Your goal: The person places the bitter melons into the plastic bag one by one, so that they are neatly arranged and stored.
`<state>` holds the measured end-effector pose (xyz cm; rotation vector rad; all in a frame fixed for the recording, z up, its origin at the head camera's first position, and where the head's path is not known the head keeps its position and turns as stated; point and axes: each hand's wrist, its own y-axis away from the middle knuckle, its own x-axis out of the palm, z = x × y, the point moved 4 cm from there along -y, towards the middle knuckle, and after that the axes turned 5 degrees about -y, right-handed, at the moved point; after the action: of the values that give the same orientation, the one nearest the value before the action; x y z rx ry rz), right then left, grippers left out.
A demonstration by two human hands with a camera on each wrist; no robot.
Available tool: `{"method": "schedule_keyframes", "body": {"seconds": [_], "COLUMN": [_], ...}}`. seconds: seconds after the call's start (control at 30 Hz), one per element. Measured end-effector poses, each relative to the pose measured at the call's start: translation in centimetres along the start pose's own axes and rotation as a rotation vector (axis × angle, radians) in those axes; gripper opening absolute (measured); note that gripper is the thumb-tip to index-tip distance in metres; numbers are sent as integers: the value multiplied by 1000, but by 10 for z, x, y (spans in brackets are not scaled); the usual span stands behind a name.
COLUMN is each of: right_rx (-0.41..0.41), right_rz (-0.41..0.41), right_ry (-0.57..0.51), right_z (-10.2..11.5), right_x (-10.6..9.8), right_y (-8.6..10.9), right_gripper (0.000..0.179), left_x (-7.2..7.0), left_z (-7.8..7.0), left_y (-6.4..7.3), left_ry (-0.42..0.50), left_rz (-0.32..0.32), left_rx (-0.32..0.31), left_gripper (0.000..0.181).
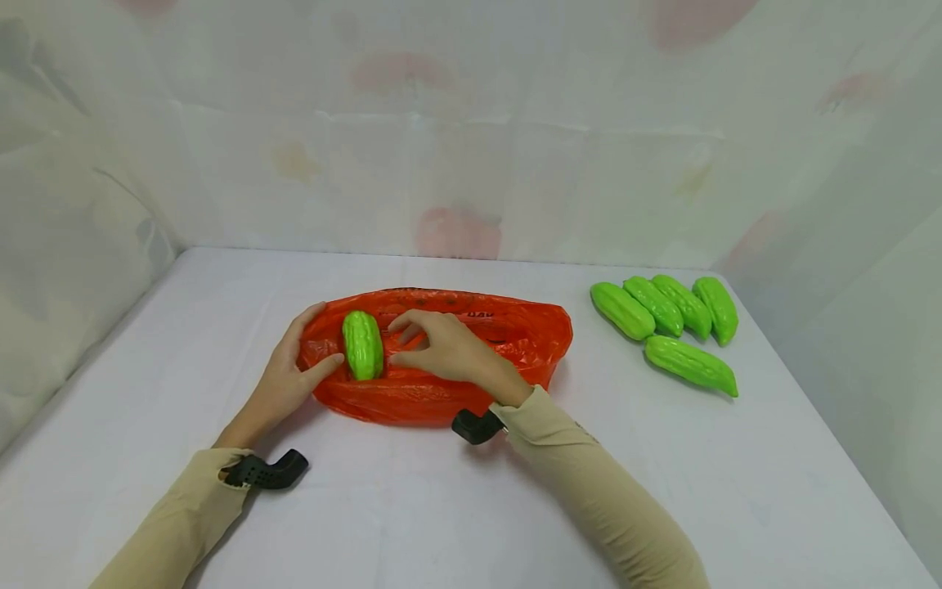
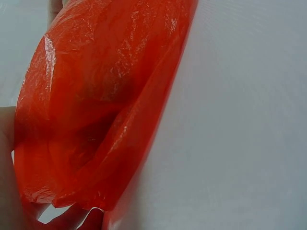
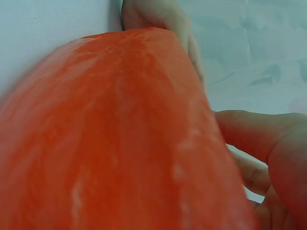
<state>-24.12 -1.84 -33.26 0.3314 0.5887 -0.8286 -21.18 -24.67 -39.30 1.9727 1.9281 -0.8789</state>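
Note:
A red plastic bag point(image 1: 434, 401) lies on the table with its mouth spread wide. In its left part sits a bright green bitter melon point(image 1: 363, 345), between the two hands. My left hand point(image 1: 283, 376) holds the bag's left end, its thumb over the rim. In the left wrist view its fingers point(image 2: 72, 216) show against the red plastic. Above the bag's mouth is my right hand point(image 1: 452, 348), fingers parted and bent a little, just right of the bitter melon and apart from it. The right wrist view shows mostly red plastic, with the right thumb point(image 3: 254, 132) beside it.
Several more bitter melons point(image 1: 692, 364) lie at the back right of the white table point(image 1: 412, 515), most in a row. A pale patterned sheet point(image 1: 441, 164) hangs behind the table. Dark wrist devices point(image 1: 268, 470) sit by both sleeves.

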Motion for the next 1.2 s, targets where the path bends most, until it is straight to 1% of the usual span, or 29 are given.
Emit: {"method": "schedule_keyframes", "body": {"seconds": [0.2,0.57,0.73,1.2], "right_rx": [-19,-30,-54,-72], "right_rz": [-19,-96,-122,-154], "right_ry": [-16,-47,-69,-74], "right_z": [-1,-4,-8,-15], "right_x": [-11,-30,-36,-49], "right_y": [9,25,30,46], "right_gripper": [45,45,43,39], "left_x": [0,0,0,-1], "left_z": [0,2,1,1], "left_y": [0,0,0,0], "left_ry": [1,-5,-9,-15], "left_rz": [-6,-8,-9,-6], "left_rx": [4,6,4,7], "left_gripper": [76,77,77,77]}}
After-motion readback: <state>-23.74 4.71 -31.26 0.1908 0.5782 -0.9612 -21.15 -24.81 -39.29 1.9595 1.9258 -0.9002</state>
